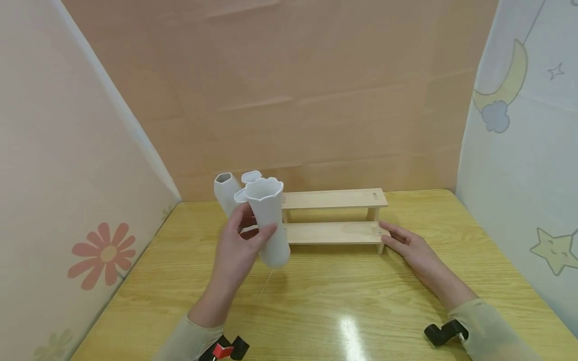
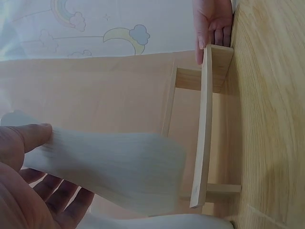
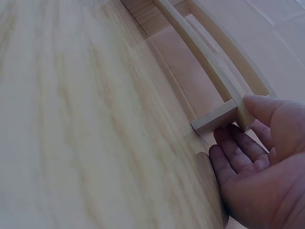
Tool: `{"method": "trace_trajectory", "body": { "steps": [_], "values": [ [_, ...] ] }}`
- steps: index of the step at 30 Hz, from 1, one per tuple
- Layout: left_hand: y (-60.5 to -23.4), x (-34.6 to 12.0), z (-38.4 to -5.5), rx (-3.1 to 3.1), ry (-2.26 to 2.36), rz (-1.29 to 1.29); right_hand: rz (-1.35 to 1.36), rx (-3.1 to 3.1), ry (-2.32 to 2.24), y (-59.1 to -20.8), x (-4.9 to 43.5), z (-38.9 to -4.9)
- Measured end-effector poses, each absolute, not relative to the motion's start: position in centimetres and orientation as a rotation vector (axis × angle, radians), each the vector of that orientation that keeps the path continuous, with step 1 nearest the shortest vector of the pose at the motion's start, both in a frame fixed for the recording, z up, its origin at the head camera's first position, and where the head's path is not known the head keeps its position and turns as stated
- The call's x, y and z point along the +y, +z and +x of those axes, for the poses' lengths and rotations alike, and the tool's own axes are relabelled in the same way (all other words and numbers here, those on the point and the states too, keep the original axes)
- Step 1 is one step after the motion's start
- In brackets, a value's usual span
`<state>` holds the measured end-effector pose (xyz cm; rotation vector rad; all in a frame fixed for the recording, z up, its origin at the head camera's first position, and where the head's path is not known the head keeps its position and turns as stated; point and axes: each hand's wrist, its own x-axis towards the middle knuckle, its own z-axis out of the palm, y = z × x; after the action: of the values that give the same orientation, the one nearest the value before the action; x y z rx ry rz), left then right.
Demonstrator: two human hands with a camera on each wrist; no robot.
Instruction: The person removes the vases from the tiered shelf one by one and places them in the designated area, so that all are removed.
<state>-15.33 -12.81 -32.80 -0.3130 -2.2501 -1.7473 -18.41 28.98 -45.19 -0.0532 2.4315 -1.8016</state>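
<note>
My left hand (image 1: 236, 249) grips a tall white vase (image 1: 270, 213) with a scalloped rim, thumb on the near side and fingers behind. The vase is held in the air, slightly tilted, in front of the left end of a two-tier wooden stand (image 1: 331, 232). At the stand's right end, my right hand (image 1: 417, 254) holds the end of the lower board, as the right wrist view also shows. Behind the held vase are more white vases, one with an angular opening (image 1: 227, 191) and two smaller rims (image 1: 251, 176); their lower parts are hidden.
The stand rests on a wood-grain table (image 1: 316, 301) near the brown back wall (image 1: 289, 100). Printed light panels close off both sides, with a flower (image 1: 107, 253) at left and a moon (image 1: 512, 82) at right. A thin pale line lies beneath the vase.
</note>
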Motion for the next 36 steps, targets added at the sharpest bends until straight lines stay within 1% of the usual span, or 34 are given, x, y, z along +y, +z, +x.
{"method": "trace_trajectory", "body": {
  "steps": [22, 36],
  "values": [
    [-33.9, -18.3, -14.5, -2.32, -1.642, -0.035, -0.069, 2.436, -1.816, -45.2, 28.8, -18.3],
    [-35.2, -19.9, -15.7, -2.295, -1.541, 0.056, -0.078, 2.411, -1.833, -45.2, 28.9, -18.3]
  ]
}}
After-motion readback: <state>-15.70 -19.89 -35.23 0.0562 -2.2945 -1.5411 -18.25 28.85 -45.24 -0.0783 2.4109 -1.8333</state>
